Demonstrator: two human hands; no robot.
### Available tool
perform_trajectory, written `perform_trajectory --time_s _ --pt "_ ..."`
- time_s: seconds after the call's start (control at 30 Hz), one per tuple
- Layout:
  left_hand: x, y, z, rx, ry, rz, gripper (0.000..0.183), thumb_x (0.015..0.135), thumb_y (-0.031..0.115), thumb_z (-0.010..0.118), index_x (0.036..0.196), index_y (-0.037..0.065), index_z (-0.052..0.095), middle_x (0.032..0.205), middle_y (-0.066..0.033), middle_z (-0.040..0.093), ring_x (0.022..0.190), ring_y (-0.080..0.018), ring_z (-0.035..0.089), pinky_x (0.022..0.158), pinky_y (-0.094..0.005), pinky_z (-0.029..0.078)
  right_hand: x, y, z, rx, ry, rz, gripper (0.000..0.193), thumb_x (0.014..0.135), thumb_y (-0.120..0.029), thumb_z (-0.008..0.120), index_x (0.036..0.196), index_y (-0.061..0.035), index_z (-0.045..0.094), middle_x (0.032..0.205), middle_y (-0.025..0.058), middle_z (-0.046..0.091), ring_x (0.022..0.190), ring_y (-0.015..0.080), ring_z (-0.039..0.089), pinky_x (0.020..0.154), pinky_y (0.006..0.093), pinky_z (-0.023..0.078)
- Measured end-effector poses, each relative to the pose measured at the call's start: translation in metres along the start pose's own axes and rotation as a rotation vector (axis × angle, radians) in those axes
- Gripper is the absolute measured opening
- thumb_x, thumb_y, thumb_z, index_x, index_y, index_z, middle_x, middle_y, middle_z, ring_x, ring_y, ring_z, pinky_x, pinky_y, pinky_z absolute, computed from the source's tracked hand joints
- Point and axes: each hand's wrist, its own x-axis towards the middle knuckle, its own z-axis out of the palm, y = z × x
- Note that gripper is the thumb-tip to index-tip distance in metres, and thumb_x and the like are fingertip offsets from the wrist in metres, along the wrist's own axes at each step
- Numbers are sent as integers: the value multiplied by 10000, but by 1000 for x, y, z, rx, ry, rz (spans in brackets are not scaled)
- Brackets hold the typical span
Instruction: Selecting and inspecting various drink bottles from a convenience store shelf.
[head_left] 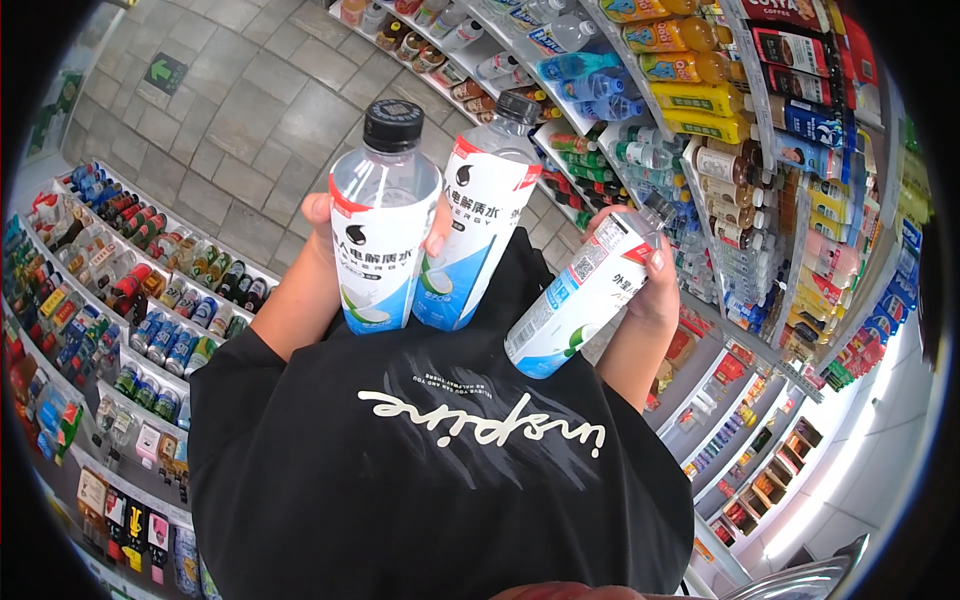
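Observation:
My left hand is closed round a clear plastic drink bottle with a black cap and a white, red and blue label. A matching bottle stands pressed against its right side, partly behind it; my left fingertips show between the two. How that second bottle is supported is hidden. On the right, my right hand grips a third bottle of the same kind near its neck. That one is tilted, its base toward my black shirt and its cap up to the right.
Shelves of bottled drinks rise ahead and to the right. Low racks with cans and bottles line the left side. Grey floor tiles run between them, with a green arrow sign on the floor.

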Motion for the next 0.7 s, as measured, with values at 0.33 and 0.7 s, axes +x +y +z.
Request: perform_trajectory --time_s 0.33,0.7 --pt "-32 19 -15 -95 53 86 977 705 673 772 1295 -56 500 1020 -296 598 849 -322 599 675 -346 522 -12 -7 -13 -92 89 53 745 730 -512 753 1163 72 591 986 124 698 857 188 702 788 293 553" --pt "-57 43 -18 -98 134 137 1024 561 567 834 1309 -53 509 1130 -282 575 975 -382 574 745 -426 530 -13 6 -4 -224 334 14 502 855 -157 791 1273 24 580 1012 104 697 872 166 684 745 316 570"
